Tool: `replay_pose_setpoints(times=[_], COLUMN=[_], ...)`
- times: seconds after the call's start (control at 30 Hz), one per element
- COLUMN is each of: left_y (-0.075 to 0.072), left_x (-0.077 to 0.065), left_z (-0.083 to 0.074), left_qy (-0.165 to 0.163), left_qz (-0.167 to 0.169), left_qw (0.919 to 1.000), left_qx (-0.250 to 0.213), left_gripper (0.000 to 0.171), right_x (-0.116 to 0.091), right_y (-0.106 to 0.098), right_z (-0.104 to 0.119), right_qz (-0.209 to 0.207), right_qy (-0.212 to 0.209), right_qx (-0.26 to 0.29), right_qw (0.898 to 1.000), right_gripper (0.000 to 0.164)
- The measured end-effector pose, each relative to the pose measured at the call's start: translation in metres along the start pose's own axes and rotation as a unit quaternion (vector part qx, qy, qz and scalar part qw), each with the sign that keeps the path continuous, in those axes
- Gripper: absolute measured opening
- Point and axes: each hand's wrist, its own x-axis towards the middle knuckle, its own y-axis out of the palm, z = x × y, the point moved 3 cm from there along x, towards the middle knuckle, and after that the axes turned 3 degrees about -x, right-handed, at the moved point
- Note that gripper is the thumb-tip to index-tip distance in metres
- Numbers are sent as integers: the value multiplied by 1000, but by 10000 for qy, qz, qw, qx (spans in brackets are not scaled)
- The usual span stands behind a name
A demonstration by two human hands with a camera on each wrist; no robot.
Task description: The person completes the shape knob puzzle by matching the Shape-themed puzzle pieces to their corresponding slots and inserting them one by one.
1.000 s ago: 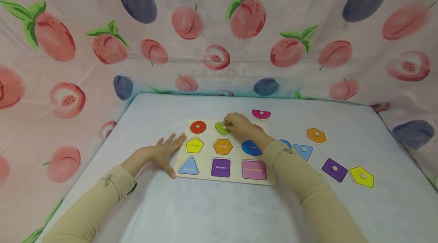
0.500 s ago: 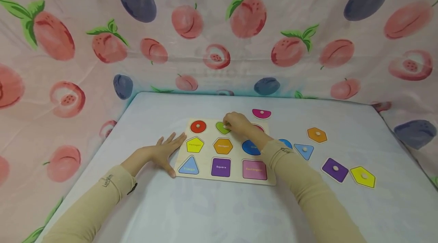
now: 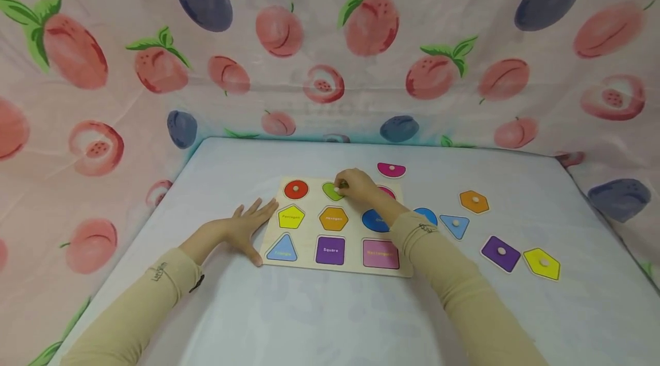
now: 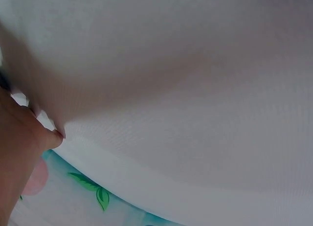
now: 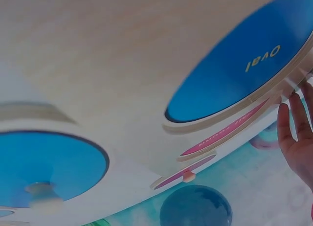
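Note:
A wooden shape puzzle board (image 3: 306,248) lies on the table, its recesses coloured and several of them labelled. At its left edge rests my left hand (image 3: 244,230), fingers spread and straight, thumb by the near corner. My right hand (image 3: 358,185) pinches the white knob of the green heart piece (image 3: 329,191), which overlaps the top middle recess; the hand hides its right part. The red circle piece (image 3: 296,189) sits in the top left recess. In the right wrist view, my right fingers (image 5: 299,121) show beyond the blue oval recess (image 5: 225,84).
Right of the board lie knobbed pieces: a blue oval (image 3: 427,215) partly behind the sleeve, a blue triangle (image 3: 455,229), an orange hexagon (image 3: 474,204), a purple square (image 3: 496,260) and a yellow pentagon (image 3: 549,270). A magenta half circle (image 3: 392,171) lies behind the board.
Both hands stay in place, the right one still on the heart's knob. The head view has shifted slightly.

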Motion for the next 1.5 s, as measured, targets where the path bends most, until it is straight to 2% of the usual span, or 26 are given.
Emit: replay_pose_setpoints(times=[0.33, 0.73, 0.9, 1.13, 1.5], left_y=[0, -1, 1, -1, 1], left_x=[-2, -3, -2, -2, 0], left_z=[-3, -2, 1, 2, 0], left_qy=[40, 159, 126, 69, 62], left_qz=[-3, -44, 0, -24, -2], left_qw=[10000, 9998, 9999, 9999, 9999], left_qx=[-54, -141, -114, -116, -87], left_gripper=[135, 135, 135, 135, 135], right_x=[-4, -7, -12, -14, -29], right_y=[0, -7, -10, -17, -29], right_z=[-4, -5, -13, -28, -45], right_qz=[-64, 77, 30, 50, -185], right_qy=[-101, -47, 42, 505, 442], right_qx=[147, 225, 426, 818, 778], right_qw=[9998, 9997, 9991, 9954, 9958], right_gripper=[12, 14, 14, 18, 19])
